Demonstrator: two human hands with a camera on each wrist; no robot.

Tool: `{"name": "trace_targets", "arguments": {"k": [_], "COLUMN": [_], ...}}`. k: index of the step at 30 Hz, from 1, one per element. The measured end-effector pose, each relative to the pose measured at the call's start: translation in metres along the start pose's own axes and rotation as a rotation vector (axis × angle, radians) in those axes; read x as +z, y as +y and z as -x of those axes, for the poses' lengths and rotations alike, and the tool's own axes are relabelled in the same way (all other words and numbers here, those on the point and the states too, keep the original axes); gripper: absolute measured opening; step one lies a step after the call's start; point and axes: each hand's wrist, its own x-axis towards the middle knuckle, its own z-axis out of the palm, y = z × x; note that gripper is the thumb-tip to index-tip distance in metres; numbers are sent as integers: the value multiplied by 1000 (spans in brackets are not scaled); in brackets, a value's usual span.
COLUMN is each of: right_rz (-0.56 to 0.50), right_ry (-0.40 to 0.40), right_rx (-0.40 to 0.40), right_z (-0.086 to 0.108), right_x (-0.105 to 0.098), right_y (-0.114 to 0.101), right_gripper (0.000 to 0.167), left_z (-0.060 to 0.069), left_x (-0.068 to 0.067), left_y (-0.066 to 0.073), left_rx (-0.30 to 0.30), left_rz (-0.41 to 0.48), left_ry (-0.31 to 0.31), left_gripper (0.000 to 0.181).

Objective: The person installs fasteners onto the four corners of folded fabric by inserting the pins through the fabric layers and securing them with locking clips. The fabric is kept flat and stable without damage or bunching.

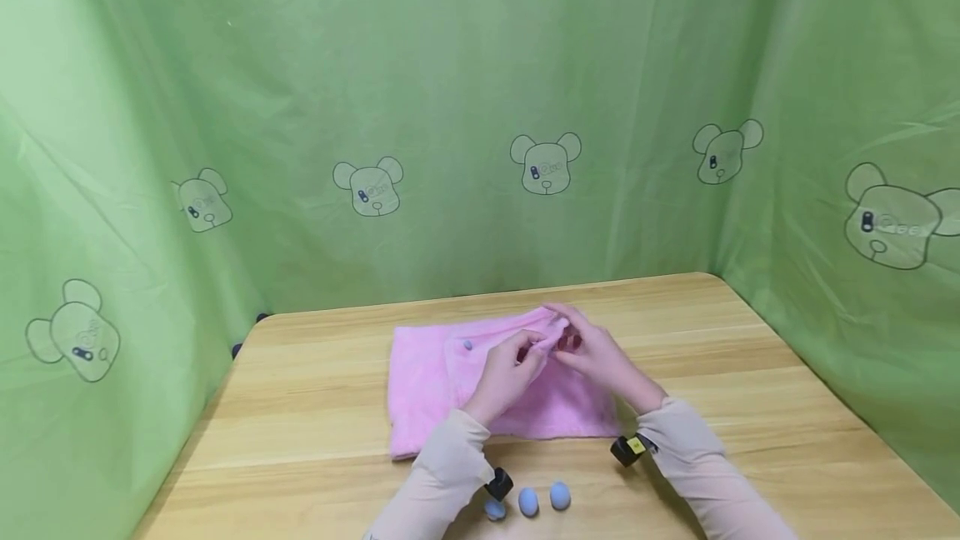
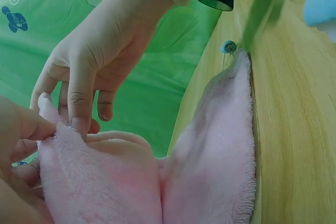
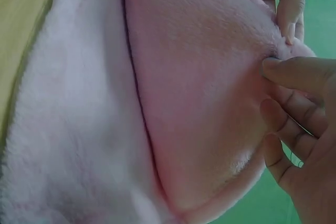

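Observation:
A fluffy pink cloth [image 1: 420, 390], resembling a towel or small blanket, lies folded on the table with its upper right part lifted. My left hand [image 1: 508, 369] pinches the raised edge between thumb and fingers. Close beside it, my right hand [image 1: 600, 357] pinches the same edge, thumb on the near face in the right wrist view. A small blue knob [image 1: 467, 345] sits on the cloth left of my hands. In the left wrist view, a blue-headed piece [image 2: 228, 46] with thin wire-like prongs shows by the cloth's far corner.
Near the table's front edge lie three light blue rounded pieces, the left one [image 1: 494, 509], the middle one [image 1: 528, 502] and the right one [image 1: 560, 496]. The left is partly behind the wrist camera [image 1: 498, 484]. Green curtains [image 1: 465, 107] surround the wooden table [image 1: 300, 407].

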Motion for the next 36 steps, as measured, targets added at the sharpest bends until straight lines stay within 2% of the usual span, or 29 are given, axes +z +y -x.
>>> {"name": "trace_targets", "arguments": {"k": [5,8,13,15,20,23,28,32,36], "right_rz": [72,110,206,239,290,319,363,388,407], "right_ry": [56,97,134,145,174,181,188,180,152], "right_rx": [-71,-142,-272,-315,-394,-427,-450,-423,-366], "right_z": [1,2,2,2,2,1,0,1,4], "right_x": [1,1,2,2,3,3,3,2,0], "right_y": [-1,0,3,4,7,7,9,7,5], "right_gripper": [41,27,27,27,27,27,27,31,47], "left_z": [1,1,2,2,1,2,6,8,9], "left_x": [0,1,1,1,2,2,3,3,4], "left_y": [1,0,0,0,-1,0,7,12,12], "left_rx": [22,0,-87,-95,-40,4,40,38,41], "left_rz": [-30,-36,-78,-119,-257,-368,-521,-560,-574], "left_ry": [3,25,57,50,12,-15,-51,-48,-52], "left_gripper": [18,19,38,41,33,26,23,23,23]}}
